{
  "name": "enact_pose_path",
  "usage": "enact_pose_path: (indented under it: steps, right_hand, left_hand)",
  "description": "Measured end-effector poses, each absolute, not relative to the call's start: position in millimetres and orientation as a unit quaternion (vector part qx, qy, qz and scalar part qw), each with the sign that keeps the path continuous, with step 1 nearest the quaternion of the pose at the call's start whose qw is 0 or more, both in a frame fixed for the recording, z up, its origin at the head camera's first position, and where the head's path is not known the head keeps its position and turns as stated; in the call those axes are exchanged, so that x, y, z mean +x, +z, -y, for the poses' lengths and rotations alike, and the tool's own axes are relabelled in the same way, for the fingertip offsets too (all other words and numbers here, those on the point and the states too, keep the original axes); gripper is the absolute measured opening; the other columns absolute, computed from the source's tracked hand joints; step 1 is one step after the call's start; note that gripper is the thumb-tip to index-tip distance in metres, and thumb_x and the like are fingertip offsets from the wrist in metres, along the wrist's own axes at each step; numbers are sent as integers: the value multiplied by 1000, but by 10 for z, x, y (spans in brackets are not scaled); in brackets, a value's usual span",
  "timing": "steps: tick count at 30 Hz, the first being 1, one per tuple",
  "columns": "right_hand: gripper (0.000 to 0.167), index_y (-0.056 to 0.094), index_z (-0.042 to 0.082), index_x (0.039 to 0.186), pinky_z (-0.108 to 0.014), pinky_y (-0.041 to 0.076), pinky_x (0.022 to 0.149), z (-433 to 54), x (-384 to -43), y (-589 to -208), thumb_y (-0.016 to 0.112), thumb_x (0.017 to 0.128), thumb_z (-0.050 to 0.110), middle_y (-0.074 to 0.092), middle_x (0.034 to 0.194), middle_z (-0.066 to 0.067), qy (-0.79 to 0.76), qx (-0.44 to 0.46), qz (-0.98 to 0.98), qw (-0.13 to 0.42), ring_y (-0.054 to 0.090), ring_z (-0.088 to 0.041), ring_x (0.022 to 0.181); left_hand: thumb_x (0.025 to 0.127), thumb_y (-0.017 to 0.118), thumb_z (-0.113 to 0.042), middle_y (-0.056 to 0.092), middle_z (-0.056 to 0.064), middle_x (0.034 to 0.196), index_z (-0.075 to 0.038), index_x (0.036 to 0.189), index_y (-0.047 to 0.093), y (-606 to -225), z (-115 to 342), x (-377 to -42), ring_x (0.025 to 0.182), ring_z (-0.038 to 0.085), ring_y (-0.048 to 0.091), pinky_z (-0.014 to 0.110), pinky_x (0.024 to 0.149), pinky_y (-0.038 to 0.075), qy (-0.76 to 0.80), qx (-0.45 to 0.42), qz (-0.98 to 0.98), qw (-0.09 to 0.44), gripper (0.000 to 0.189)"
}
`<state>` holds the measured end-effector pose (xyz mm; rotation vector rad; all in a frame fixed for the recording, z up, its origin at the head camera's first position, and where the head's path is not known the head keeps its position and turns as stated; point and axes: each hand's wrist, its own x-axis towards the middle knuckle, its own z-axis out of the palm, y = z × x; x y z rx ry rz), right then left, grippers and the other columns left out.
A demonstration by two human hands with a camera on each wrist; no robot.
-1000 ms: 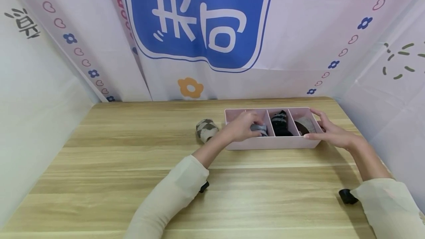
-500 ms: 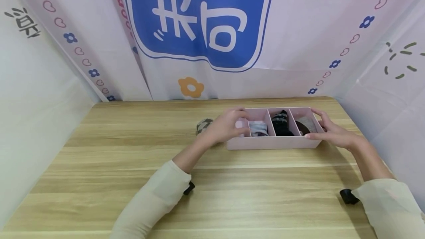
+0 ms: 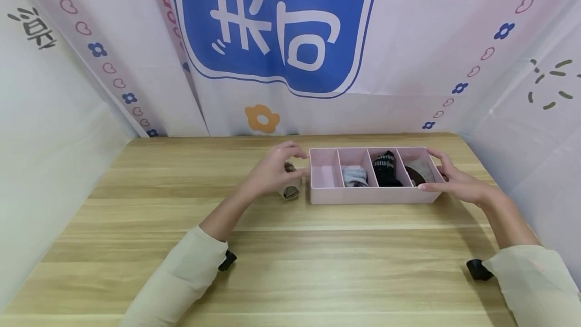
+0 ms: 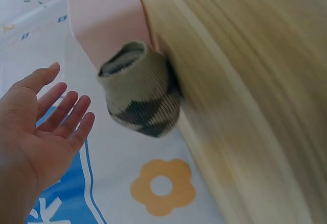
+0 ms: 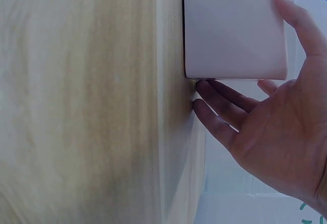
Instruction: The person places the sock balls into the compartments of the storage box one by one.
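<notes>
A pink divided storage box (image 3: 372,196) stands toward the back of the table. From its second compartment to its right end lie a grey-blue rolled sock (image 3: 355,176), a black sock with white marks (image 3: 386,174) and a grey-and-brown bundle (image 3: 421,170). The leftmost compartment shows its pink floor. Just left of the box, a beige-and-dark checked rolled sock (image 4: 143,91) rests on the table, partly hidden in the head view by my left hand (image 3: 274,168). That hand's fingers are spread and apart from the sock. My right hand (image 3: 458,178) grips the box's right end, thumb at the front rim.
The wooden table (image 3: 290,266) has its back edge against a white printed cloth (image 3: 399,64) with a blue sign. More white cloth (image 3: 59,115) flanks the left side. Each sleeve cuff has a small black device (image 3: 478,269) by it.
My left hand has left the grey-blue sock in the second compartment and moved left, out of the box, to over the checked sock. The right hand stays at the box's right end.
</notes>
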<state>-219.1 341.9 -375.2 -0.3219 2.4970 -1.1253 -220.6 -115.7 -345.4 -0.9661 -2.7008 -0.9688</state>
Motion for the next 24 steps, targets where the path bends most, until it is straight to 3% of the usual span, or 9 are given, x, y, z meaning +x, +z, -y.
enact_pose_path:
  steps: [8,17,24]
  right_hand:
    - [108,-16,19,164,-85,16,106,-3417,-2184,-3777,68,98,30,-1,160,-46,-397,-115,-891,189,4,-66,146]
    - [108,-15,20,164,-84,15,107,-3427,-2187,-3770,68,98,29,-2,161,-45,-403,-119,-887,189,3,-66,147]
    - [107,-14,21,165,-84,14,108,-3434,-2178,-3757,69,97,30,-1,162,-44,-407,-118,-885,190,3,-64,148]
  left_hand:
    - [91,81,-13,67,18,122,6,118,70,-3538,1381,-2184,117,36,63,50,105,51,-336,-286,897,34,35]
    - [85,87,-24,58,24,139,9,138,58,-3641,1534,-2218,128,41,56,52,109,48,-324,-268,907,-8,69]
    - [82,90,-28,57,23,136,7,141,57,-3727,1543,-2223,121,36,57,49,101,53,-292,-265,918,-29,76]
